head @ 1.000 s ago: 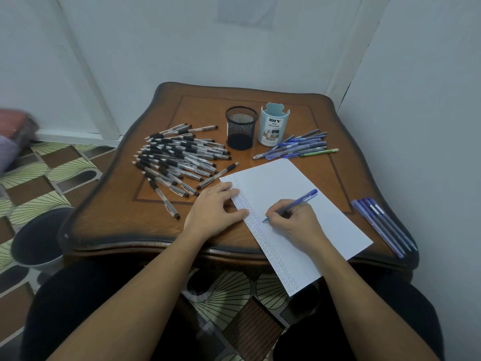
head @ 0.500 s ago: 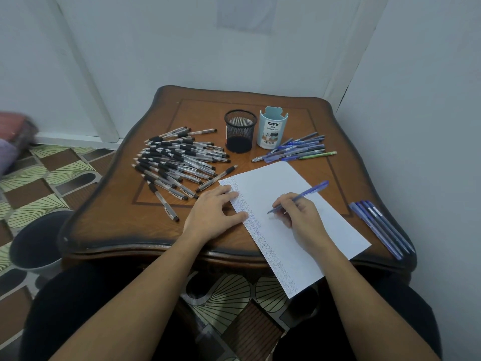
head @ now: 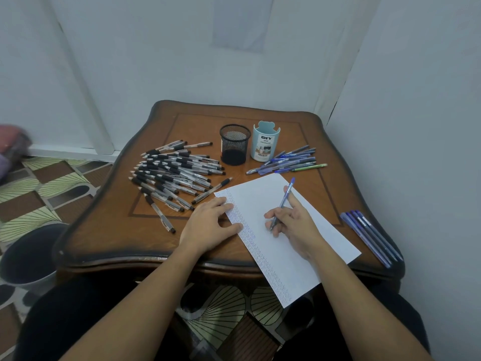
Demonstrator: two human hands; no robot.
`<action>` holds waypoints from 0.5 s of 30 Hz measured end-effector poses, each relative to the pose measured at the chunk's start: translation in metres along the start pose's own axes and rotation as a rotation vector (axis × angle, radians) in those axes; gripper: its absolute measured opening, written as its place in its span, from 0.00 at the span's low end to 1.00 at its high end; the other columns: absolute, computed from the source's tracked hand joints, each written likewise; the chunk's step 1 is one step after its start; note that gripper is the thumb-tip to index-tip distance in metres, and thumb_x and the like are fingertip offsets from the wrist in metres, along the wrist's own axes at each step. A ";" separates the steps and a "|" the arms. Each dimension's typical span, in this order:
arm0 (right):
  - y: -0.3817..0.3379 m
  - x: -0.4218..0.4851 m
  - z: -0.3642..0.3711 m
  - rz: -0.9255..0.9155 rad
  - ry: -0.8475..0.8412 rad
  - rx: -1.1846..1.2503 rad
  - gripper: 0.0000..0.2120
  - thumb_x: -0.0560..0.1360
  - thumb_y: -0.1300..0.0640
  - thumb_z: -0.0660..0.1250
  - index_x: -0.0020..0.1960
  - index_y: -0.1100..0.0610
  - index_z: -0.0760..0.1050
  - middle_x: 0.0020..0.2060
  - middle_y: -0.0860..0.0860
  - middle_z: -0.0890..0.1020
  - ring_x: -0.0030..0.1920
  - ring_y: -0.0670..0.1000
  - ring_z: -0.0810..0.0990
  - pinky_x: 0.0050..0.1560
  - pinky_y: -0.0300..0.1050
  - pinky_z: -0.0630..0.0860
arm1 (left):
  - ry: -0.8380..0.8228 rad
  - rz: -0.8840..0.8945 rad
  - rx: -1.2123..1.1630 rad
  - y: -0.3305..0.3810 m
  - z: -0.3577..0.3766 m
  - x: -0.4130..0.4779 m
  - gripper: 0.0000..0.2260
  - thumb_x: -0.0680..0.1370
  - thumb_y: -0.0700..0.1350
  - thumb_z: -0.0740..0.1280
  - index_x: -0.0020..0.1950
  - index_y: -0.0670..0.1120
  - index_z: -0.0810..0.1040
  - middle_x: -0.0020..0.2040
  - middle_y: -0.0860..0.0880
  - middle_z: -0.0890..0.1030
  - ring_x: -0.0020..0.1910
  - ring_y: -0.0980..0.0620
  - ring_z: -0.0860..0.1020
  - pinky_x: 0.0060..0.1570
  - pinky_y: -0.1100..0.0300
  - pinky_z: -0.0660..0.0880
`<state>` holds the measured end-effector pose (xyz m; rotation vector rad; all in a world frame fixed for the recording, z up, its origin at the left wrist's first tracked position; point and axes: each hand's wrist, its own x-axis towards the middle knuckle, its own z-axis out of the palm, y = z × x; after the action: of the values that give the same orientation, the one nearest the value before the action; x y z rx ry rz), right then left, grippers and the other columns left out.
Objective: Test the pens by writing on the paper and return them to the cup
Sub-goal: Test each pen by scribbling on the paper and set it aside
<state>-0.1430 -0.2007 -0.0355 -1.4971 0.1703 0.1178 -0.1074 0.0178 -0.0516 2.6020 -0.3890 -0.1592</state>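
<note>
Fingers (head: 221, 204) of the left hand (head: 210, 225): straight and spread, pressed flat on the left edge of the paper (head: 260, 194), holding nothing. A loose heap of black pens (head: 177, 173) lies on the table (head: 156, 230) just left of and beyond this hand.

Paper: set at a slant, its near corner overhanging the table edge. Rows of small test marks run down its left margin.

Cups: a black mesh cup (head: 234, 144) and a pale blue organiser cup (head: 265, 142) stand side by side at the far middle. No pens show in either.

Right hand (head: 294, 225): fingers (head: 276, 214) curled round a blue pen (head: 283, 201), the index finger lying straight beside the barrel. The tip is low, close over the paper; contact cannot be confirmed. The long axis runs from the tip, nearest the person, up and away to the right.

Judgement: both cups lie beyond the right hand and a little left of it. This hand has the pen, so it must reach forward and stand the pen upright to drop it in.

Further blue pens (head: 289, 161) lie right of the organiser; four more (head: 369, 235) rest at the right edge.
</note>
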 end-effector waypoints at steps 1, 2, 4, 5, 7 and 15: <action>-0.001 0.001 0.000 0.008 0.011 0.020 0.32 0.81 0.63 0.60 0.80 0.47 0.52 0.41 0.57 0.83 0.36 0.56 0.79 0.34 0.43 0.77 | -0.001 0.000 -0.001 0.000 0.000 0.000 0.30 0.74 0.66 0.65 0.74 0.56 0.68 0.77 0.56 0.63 0.75 0.53 0.59 0.73 0.50 0.57; -0.001 0.002 -0.001 0.015 0.027 0.046 0.31 0.81 0.63 0.61 0.79 0.46 0.55 0.41 0.57 0.83 0.37 0.56 0.80 0.34 0.43 0.77 | -0.003 -0.001 0.000 -0.001 0.001 0.000 0.31 0.74 0.66 0.65 0.74 0.56 0.67 0.77 0.56 0.63 0.75 0.53 0.59 0.73 0.50 0.57; -0.002 0.003 -0.002 0.029 0.064 0.121 0.28 0.81 0.64 0.61 0.77 0.46 0.61 0.42 0.58 0.82 0.38 0.56 0.81 0.34 0.44 0.78 | -0.003 0.001 -0.007 -0.001 0.001 0.000 0.31 0.74 0.67 0.65 0.74 0.56 0.67 0.76 0.56 0.63 0.75 0.53 0.59 0.73 0.50 0.57; -0.004 0.003 -0.004 0.035 0.084 0.169 0.26 0.81 0.64 0.62 0.75 0.47 0.63 0.43 0.59 0.82 0.39 0.56 0.81 0.35 0.44 0.79 | -0.002 0.002 -0.013 -0.002 0.001 0.000 0.31 0.74 0.67 0.65 0.74 0.57 0.67 0.76 0.56 0.63 0.75 0.53 0.59 0.73 0.50 0.57; -0.008 0.002 -0.010 0.044 0.131 0.258 0.23 0.80 0.65 0.63 0.71 0.47 0.68 0.45 0.59 0.81 0.40 0.55 0.82 0.42 0.45 0.80 | -0.004 0.004 -0.023 -0.003 0.001 0.000 0.31 0.74 0.67 0.64 0.74 0.57 0.68 0.76 0.56 0.63 0.75 0.52 0.59 0.73 0.50 0.57; -0.031 -0.012 -0.065 -0.027 0.390 -0.540 0.09 0.78 0.65 0.66 0.58 0.56 0.74 0.39 0.52 0.77 0.36 0.51 0.77 0.31 0.34 0.70 | 0.003 -0.004 -0.011 -0.004 0.003 0.002 0.31 0.74 0.67 0.64 0.74 0.57 0.68 0.76 0.56 0.63 0.75 0.52 0.59 0.72 0.49 0.59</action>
<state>-0.1522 -0.2669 -0.0075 -2.0517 0.4591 -0.1669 -0.1054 0.0193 -0.0566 2.5922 -0.3804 -0.1588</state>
